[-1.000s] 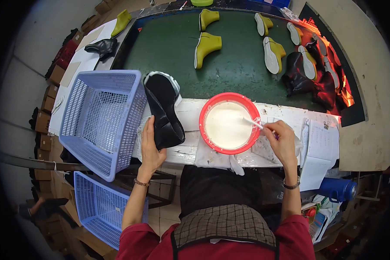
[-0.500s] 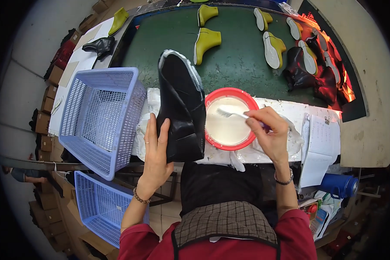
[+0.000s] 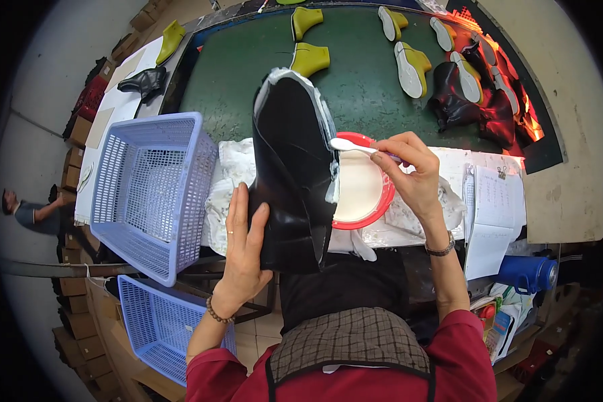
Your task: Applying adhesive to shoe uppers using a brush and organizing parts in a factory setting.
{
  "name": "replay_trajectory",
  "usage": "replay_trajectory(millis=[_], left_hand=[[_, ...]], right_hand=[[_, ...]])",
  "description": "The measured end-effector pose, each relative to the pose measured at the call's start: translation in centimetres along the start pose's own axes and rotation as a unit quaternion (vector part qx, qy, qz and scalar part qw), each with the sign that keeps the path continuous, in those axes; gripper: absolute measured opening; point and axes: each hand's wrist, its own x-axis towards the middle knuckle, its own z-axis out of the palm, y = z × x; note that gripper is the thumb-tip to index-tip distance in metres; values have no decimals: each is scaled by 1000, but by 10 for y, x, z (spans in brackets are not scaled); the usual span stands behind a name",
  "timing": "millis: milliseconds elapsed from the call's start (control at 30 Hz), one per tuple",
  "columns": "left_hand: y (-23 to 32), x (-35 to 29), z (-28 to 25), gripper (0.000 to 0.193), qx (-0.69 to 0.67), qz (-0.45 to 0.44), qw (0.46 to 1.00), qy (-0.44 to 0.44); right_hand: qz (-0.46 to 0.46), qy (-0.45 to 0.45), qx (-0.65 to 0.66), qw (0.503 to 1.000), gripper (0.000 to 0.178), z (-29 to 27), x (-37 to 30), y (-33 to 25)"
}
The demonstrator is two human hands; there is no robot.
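My left hand (image 3: 243, 248) grips a black leather boot (image 3: 285, 201) around its lower part, thumb in front. The boot stands tilted with its sole edge up, and a thick white paste coats the rim along the top and right side. In my right hand (image 3: 415, 177) a white toothbrush (image 3: 355, 147) is pinched by the handle; its head touches the boot's coated right edge. Behind the boot, partly covered by it, sits a red bowl (image 3: 384, 209) of white creamy liquid (image 3: 358, 191).
A blue plastic basket (image 3: 197, 171) stands left, another basket (image 3: 130, 315) below it. Yellow-green boot forms (image 3: 412, 69) and black boots (image 3: 452, 100) lie on the green belt (image 3: 234, 80) near a glowing heater. Right are papers (image 3: 492, 214) and a blue bottle (image 3: 528, 273). A person (image 3: 37, 214) is far left.
The toothbrush has come up out of the bowl to the boot's right edge. The boot has shifted right and nearer me, now overlapping the bowl. The person at far left has come further into view.
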Motion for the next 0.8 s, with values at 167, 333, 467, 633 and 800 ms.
replay_trajectory(millis=[167,333,467,633,800], left_hand=[[-8,17,4,98,-36,-45,997,51],[-11,30,10,102,-39,-44,994,94],[-15,43,13,91,12,-36,989,140],[-31,29,10,88,-34,-71,986,148],[-73,-2,-25,52,-260,-215,935,109]], right_hand=[[-41,-21,67,997,20,4,-16,-6],[-64,-62,50,995,24,5,-33,-18],[-44,-111,64,991,22,2,-40,-32],[58,-134,47,988,10,-6,-30,-25],[-48,-133,-327,935,9,-17,-24,33]])
